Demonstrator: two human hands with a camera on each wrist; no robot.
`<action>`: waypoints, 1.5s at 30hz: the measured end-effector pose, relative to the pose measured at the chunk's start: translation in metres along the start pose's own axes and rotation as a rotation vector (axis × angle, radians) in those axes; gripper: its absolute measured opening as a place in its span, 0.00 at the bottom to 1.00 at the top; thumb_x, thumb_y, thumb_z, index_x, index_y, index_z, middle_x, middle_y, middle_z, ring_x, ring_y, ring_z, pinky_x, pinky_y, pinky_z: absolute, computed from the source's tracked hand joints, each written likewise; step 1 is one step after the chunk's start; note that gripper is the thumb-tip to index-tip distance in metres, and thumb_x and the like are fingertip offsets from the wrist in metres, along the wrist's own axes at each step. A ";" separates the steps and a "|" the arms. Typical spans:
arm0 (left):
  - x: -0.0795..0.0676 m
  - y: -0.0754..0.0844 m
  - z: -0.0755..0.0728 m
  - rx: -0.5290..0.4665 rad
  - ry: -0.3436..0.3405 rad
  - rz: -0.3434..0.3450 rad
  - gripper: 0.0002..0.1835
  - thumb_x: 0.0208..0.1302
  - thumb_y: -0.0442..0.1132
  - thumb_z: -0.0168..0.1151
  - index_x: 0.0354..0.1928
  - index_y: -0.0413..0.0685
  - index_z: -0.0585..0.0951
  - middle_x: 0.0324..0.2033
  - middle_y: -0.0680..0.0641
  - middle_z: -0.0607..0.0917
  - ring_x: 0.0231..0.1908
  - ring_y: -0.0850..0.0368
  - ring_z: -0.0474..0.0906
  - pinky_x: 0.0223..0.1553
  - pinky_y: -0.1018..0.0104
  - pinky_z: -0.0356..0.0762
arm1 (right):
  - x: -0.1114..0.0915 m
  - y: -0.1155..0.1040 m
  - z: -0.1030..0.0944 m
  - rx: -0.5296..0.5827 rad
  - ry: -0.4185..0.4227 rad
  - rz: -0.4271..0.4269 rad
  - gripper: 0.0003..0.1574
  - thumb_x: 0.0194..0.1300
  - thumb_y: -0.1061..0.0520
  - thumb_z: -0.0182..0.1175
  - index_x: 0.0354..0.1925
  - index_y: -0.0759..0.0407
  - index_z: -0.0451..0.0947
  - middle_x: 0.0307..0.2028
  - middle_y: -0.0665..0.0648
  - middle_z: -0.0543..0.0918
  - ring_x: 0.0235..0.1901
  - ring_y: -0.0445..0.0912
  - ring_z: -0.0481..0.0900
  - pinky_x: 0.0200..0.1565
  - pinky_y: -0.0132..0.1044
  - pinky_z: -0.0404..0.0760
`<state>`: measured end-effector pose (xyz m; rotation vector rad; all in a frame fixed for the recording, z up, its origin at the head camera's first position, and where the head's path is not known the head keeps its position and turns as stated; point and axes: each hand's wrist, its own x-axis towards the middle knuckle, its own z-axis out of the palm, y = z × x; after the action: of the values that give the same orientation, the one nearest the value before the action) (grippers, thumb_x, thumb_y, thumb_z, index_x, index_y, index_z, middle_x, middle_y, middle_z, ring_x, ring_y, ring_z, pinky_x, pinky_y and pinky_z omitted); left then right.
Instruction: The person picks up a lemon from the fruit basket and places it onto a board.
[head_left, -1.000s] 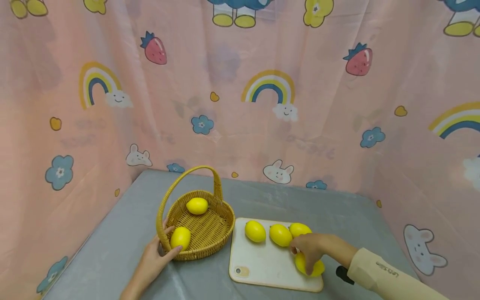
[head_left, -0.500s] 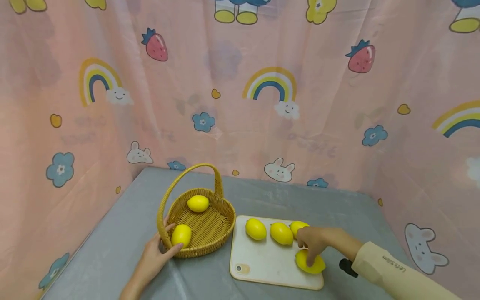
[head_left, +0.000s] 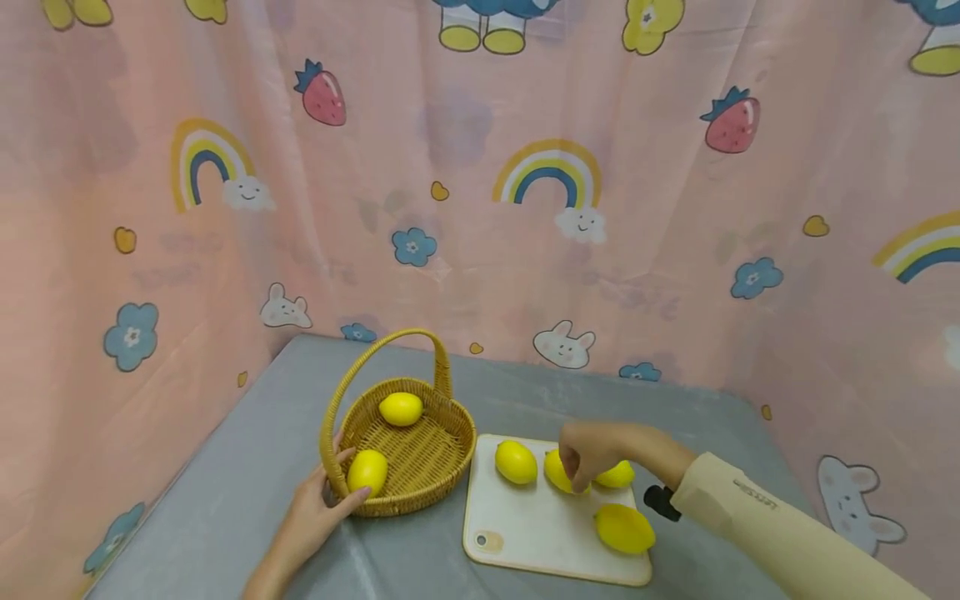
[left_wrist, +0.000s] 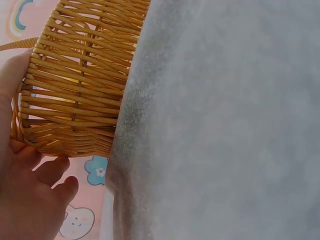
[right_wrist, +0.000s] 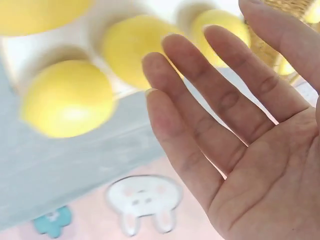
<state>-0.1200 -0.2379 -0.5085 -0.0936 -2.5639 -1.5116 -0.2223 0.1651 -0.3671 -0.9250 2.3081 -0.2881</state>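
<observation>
My left hand [head_left: 303, 521] grips the near-left rim of a wicker basket [head_left: 416, 502], thumb over the rim beside a lemon [head_left: 367, 472] inside. In the left wrist view the other fingers [left_wrist: 52, 170] lie against the basket's outer side. A second lemon [head_left: 401, 409] rests at the basket's back. My right hand [head_left: 596, 450], palm down with nothing held, is over the middle lemon [head_left: 556, 472] on a white board [head_left: 540, 542]. Its fingers look loosely extended in the right wrist view. Other lemons on the board lie left [head_left: 516, 462], behind the hand [head_left: 617, 475] and at front right [head_left: 625, 528].
The basket's tall arched handle [head_left: 382, 340] rises over its left and back. The board lies just right of the basket on a grey-covered table [head_left: 390, 558]. A pink printed curtain [head_left: 480, 283] surrounds the table's back and sides.
My right hand has left the front-right lemon and moved left and back to the middle one. The front-right lemon stays on the board. My left hand keeps its grip on the basket.
</observation>
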 end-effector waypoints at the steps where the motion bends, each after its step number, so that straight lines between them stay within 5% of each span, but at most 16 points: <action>1: 0.000 0.000 0.000 0.002 0.003 -0.004 0.40 0.63 0.51 0.70 0.70 0.39 0.68 0.77 0.43 0.55 0.73 0.34 0.53 0.66 0.29 0.52 | 0.006 -0.004 -0.002 -0.001 0.003 -0.017 0.07 0.56 0.64 0.73 0.25 0.57 0.84 0.21 0.46 0.80 0.21 0.37 0.74 0.29 0.29 0.79; 8: 0.003 0.000 0.003 0.018 0.014 -0.024 0.41 0.61 0.53 0.71 0.71 0.40 0.69 0.75 0.43 0.60 0.72 0.37 0.56 0.67 0.30 0.54 | 0.046 -0.037 -0.012 0.004 0.046 -0.186 0.02 0.61 0.65 0.69 0.33 0.60 0.84 0.26 0.48 0.81 0.24 0.37 0.74 0.31 0.29 0.79; 17: 0.000 0.001 0.000 0.004 0.023 -0.027 0.40 0.62 0.53 0.70 0.70 0.39 0.69 0.76 0.44 0.59 0.72 0.37 0.56 0.67 0.30 0.54 | 0.094 -0.072 -0.021 0.008 0.083 -0.310 0.06 0.65 0.64 0.65 0.41 0.64 0.85 0.32 0.51 0.85 0.31 0.39 0.80 0.35 0.29 0.80; 34: 0.000 0.003 0.000 -0.009 0.023 0.012 0.39 0.62 0.51 0.70 0.70 0.39 0.69 0.76 0.44 0.57 0.73 0.37 0.53 0.68 0.32 0.53 | 0.142 -0.131 -0.024 -0.030 -0.012 -0.219 0.29 0.71 0.56 0.61 0.67 0.60 0.71 0.60 0.58 0.78 0.52 0.46 0.80 0.49 0.33 0.80; 39: 0.002 -0.001 0.001 -0.023 0.018 0.026 0.41 0.63 0.50 0.70 0.73 0.41 0.66 0.77 0.45 0.55 0.73 0.37 0.52 0.67 0.32 0.55 | 0.160 -0.150 -0.009 -0.122 -0.070 -0.225 0.38 0.71 0.56 0.60 0.74 0.57 0.61 0.70 0.55 0.68 0.65 0.46 0.71 0.62 0.36 0.73; 45: 0.000 -0.002 0.002 -0.023 0.021 0.033 0.43 0.63 0.50 0.70 0.75 0.44 0.63 0.77 0.44 0.56 0.72 0.36 0.54 0.66 0.30 0.56 | 0.169 -0.168 0.004 -0.207 -0.103 -0.240 0.40 0.69 0.53 0.62 0.75 0.50 0.61 0.72 0.51 0.66 0.74 0.48 0.56 0.70 0.43 0.63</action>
<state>-0.1201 -0.2371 -0.5108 -0.1214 -2.5162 -1.5226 -0.2226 -0.0729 -0.3812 -1.2930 2.1619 -0.0984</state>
